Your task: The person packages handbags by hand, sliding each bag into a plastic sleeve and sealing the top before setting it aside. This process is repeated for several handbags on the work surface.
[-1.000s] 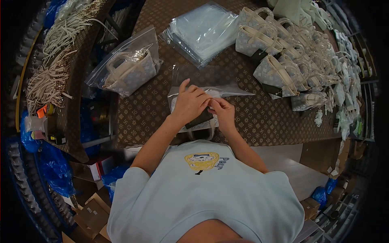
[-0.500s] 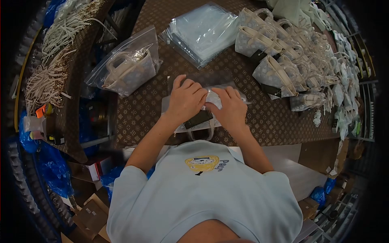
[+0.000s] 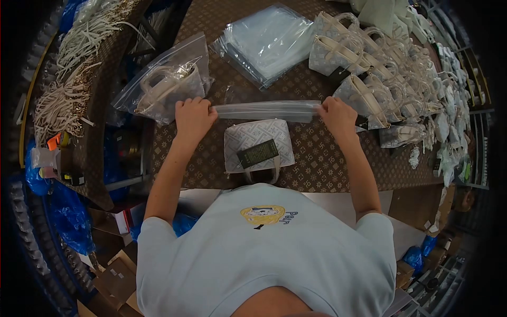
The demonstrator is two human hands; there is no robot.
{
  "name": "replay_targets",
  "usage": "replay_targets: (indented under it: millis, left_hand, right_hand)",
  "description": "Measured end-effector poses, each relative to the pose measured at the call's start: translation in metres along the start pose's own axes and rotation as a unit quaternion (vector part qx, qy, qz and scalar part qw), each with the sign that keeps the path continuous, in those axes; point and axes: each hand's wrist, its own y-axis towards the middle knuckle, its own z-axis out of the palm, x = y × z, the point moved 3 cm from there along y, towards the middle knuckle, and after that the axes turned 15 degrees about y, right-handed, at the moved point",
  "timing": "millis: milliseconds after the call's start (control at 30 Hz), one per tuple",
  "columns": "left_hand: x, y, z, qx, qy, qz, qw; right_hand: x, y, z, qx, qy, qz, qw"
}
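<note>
A clear plastic zip bag (image 3: 266, 110) is stretched flat between my two hands, its long edge running left to right. My left hand (image 3: 194, 117) is closed on the left corner, and my right hand (image 3: 339, 117) pinches the right corner. Between my forearms, a pale patterned handbag (image 3: 282, 140) lies on the table with its handle toward my body. On top of it rests a dark printed tag (image 3: 257, 154). Neither hand touches the handbag.
A bagged handbag (image 3: 169, 92) sits left of my left hand. A stack of clear plastic bags (image 3: 269, 42) lies farther back. Several wrapped handbags (image 3: 364, 68) crowd the right side of the patterned table (image 3: 322, 158). Pale straps (image 3: 63, 100) hang at far left.
My hands have moved apart to either side, pulling the plastic bag out wide. The handbag and its tag, partly covered before, now show fully.
</note>
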Motion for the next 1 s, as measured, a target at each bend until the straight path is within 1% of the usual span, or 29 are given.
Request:
replay_targets:
  millis: [33, 67, 100, 133, 167, 200, 233, 267, 300, 333, 367, 400, 433, 467, 500, 533, 567, 600, 633, 667, 733, 767, 800, 833, 867, 900, 933, 967, 1000]
  left_hand:
    - [0.001, 0.001, 0.003, 0.039, 0.018, -0.027, 0.999]
    - [-0.006, 0.004, -0.014, 0.042, 0.018, -0.028, 0.999]
    - [-0.008, 0.007, -0.041, -0.06, -0.122, -0.107, 0.985]
    - [-0.006, 0.007, -0.059, -0.163, -0.258, -0.182, 0.935]
    - [-0.007, 0.002, -0.059, -0.162, -0.258, -0.181, 0.935]
    - [-0.005, -0.009, -0.058, -0.232, -0.337, -0.2, 0.891]
    - [-0.004, -0.017, -0.053, -0.301, -0.411, -0.217, 0.833]
    - [-0.009, -0.016, -0.038, -0.3, -0.411, -0.217, 0.833]
    - [-0.013, -0.012, -0.003, -0.176, -0.502, -0.32, 0.783]
    - [-0.02, -0.018, 0.031, -0.045, -0.575, -0.413, 0.705]
    - [-0.024, -0.029, 0.06, -0.015, -0.606, -0.473, 0.64]
    - [-0.028, -0.035, 0.089, 0.013, -0.632, -0.526, 0.569]
    - [-0.032, -0.04, 0.107, 0.014, -0.631, -0.525, 0.57]
    - [-0.037, -0.048, 0.124, -0.004, -0.676, -0.552, 0.489]
    - [-0.042, -0.052, 0.14, -0.026, -0.715, -0.572, 0.402]
    - [-0.041, -0.054, 0.146, -0.002, -0.728, -0.56, 0.395]
    - [-0.042, -0.056, 0.151, -0.004, -0.727, -0.561, 0.394]
    - [-0.044, -0.059, 0.156, -0.01, -0.741, -0.541, 0.399]
    - [-0.046, -0.061, 0.157, -0.017, -0.754, -0.519, 0.403]
    - [-0.046, -0.066, 0.159, -0.019, -0.753, -0.521, 0.403]
    - [-0.049, -0.078, 0.157, 0.051, -0.708, -0.51, 0.486]
    - [-0.053, -0.084, 0.153, 0.051, -0.707, -0.512, 0.485]
    - [-0.059, -0.092, 0.148, 0.042, -0.717, -0.511, 0.472]
    - [-0.063, -0.098, 0.142, 0.033, -0.726, -0.51, 0.46]
    - [-0.065, -0.102, 0.138, 0.033, -0.725, -0.512, 0.459]
    - [-0.067, -0.106, 0.135, 0.065, -0.706, -0.516, 0.48]
    - [-0.069, -0.111, 0.132, 0.098, -0.687, -0.519, 0.499]
    - [-0.069, -0.115, 0.129, 0.1, -0.685, -0.522, 0.498]
    - [-0.07, -0.118, 0.128, 0.154, -0.678, -0.52, 0.496]
  right_hand:
    - [-0.001, 0.001, 0.004, -0.007, -0.033, 0.021, 0.999]
    - [0.003, 0.0, 0.002, -0.004, -0.032, 0.02, 0.999]
    - [0.01, 0.001, -0.007, -0.067, 0.01, -0.003, 0.998]
    - [0.015, 0.002, -0.015, -0.131, 0.051, -0.027, 0.99]
    - [0.014, -0.002, -0.012, -0.13, 0.052, -0.026, 0.99]
    - [0.013, -0.011, -0.01, -0.179, 0.22, -0.057, 0.957]
    - [0.008, -0.018, -0.006, -0.224, 0.379, -0.089, 0.894]
    - [0.009, -0.017, 0.011, -0.177, 0.445, -0.079, 0.874]
    - [0.008, -0.014, 0.029, -0.177, 0.446, -0.079, 0.874]
    - [-0.001, -0.011, 0.058, -0.111, 0.56, 0.064, 0.819]
    - [-0.007, -0.011, 0.086, -0.042, 0.651, 0.202, 0.73]
    - [-0.006, -0.007, 0.102, -0.045, 0.653, 0.197, 0.73]
    - [-0.006, -0.01, 0.122, -0.052, 0.718, 0.246, 0.649]
    - [-0.009, -0.017, 0.141, -0.059, 0.773, 0.294, 0.559]
    - [-0.015, -0.019, 0.157, -0.068, 0.793, 0.301, 0.525]
    - [-0.013, -0.018, 0.162, -0.066, 0.794, 0.3, 0.525]
    - [-0.011, -0.019, 0.17, -0.084, 0.82, 0.32, 0.467]
    - [-0.009, -0.024, 0.177, -0.102, 0.842, 0.341, 0.406]
    - [-0.01, -0.027, 0.18, -0.1, 0.842, 0.342, 0.406]
    - [-0.01, -0.03, 0.185, -0.087, 0.836, 0.357, 0.407]
    - [-0.011, -0.041, 0.19, -0.074, 0.829, 0.375, 0.408]
    - [-0.014, -0.046, 0.19, -0.049, 0.79, 0.373, 0.483]
    - [-0.015, -0.054, 0.189, -0.022, 0.744, 0.371, 0.555]
    - [-0.012, -0.06, 0.184, -0.02, 0.743, 0.374, 0.555]
    - [-0.009, -0.062, 0.176, -0.01, 0.719, 0.38, 0.582]
    - [-0.006, -0.064, 0.172, 0.001, 0.694, 0.385, 0.609]
    - [-0.011, -0.068, 0.178, 0.004, 0.693, 0.387, 0.609]
    - [-0.018, -0.071, 0.184, 0.026, 0.671, 0.36, 0.648]
    - [-0.025, -0.075, 0.189, 0.047, 0.646, 0.331, 0.686]
